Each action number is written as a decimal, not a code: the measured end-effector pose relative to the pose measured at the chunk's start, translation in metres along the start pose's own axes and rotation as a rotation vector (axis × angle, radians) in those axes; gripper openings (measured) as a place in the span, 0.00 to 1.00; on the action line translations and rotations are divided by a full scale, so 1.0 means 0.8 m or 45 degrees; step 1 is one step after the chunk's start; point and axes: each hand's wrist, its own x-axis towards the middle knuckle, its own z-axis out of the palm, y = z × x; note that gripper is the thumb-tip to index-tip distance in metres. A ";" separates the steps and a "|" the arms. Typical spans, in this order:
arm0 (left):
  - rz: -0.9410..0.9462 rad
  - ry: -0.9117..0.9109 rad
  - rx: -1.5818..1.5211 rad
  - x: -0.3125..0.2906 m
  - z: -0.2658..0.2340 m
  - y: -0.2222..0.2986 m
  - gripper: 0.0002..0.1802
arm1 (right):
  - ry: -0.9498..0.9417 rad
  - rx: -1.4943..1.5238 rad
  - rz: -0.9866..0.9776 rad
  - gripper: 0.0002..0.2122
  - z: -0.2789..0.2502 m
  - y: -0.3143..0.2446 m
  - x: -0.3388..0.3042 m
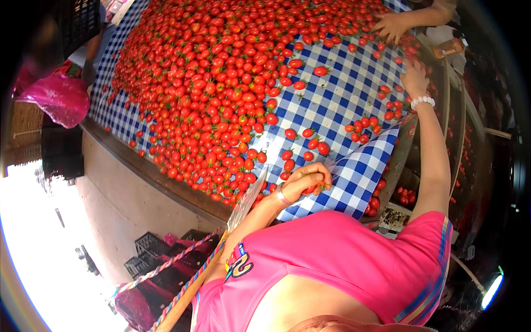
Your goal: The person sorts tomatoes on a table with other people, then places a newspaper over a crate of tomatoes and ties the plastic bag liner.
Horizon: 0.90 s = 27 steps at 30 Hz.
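A big heap of small oval red cherry tomatoes (204, 77) covers much of a blue-and-white checked cloth (332, 83). Close to my body, my left hand (306, 180) is curled with red cherry tomatoes showing under its bent fingers. My right arm stretches to the far right, a beaded white bracelet (422, 102) on its wrist. At the cloth's right edge my right hand (415, 79) reaches out flat, fingers extended among a few tomatoes; its fingertips are partly blurred. Between my hands lie small loose groups of tomatoes (362, 127).
Another person's hand (391, 25) rests on tomatoes just beyond my right hand. Wooden slats or channels (454, 127) run along the right side, with tomatoes in them. Black crates (150, 243) stand low at left, near a pink plastic bag (58, 94) and a twisted rope (166, 263).
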 end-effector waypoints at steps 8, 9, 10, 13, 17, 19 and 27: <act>0.033 -0.211 0.076 -0.001 0.006 0.008 0.17 | 0.157 1.139 -1.800 0.11 -0.100 -0.358 -0.183; 0.051 -0.251 0.062 -0.004 0.007 0.008 0.18 | 0.009 1.149 -2.032 0.14 -0.104 -0.400 -0.223; 0.050 -0.277 0.049 -0.008 0.009 0.014 0.20 | -0.113 1.128 -2.292 0.14 -0.112 -0.435 -0.253; 0.048 -0.408 0.094 -0.016 0.004 0.021 0.20 | -0.233 1.118 -2.529 0.14 -0.116 -0.482 -0.333; -0.059 -0.521 0.142 -0.013 0.011 0.026 0.19 | -0.323 0.894 -2.526 0.13 -0.106 -0.456 -0.342; -0.100 -0.466 0.112 -0.014 0.015 0.025 0.19 | -0.265 0.869 -2.483 0.11 -0.095 -0.419 -0.324; -0.064 -0.345 0.071 -0.013 0.017 0.016 0.15 | -0.206 0.609 -1.789 0.08 -0.086 -0.221 -0.207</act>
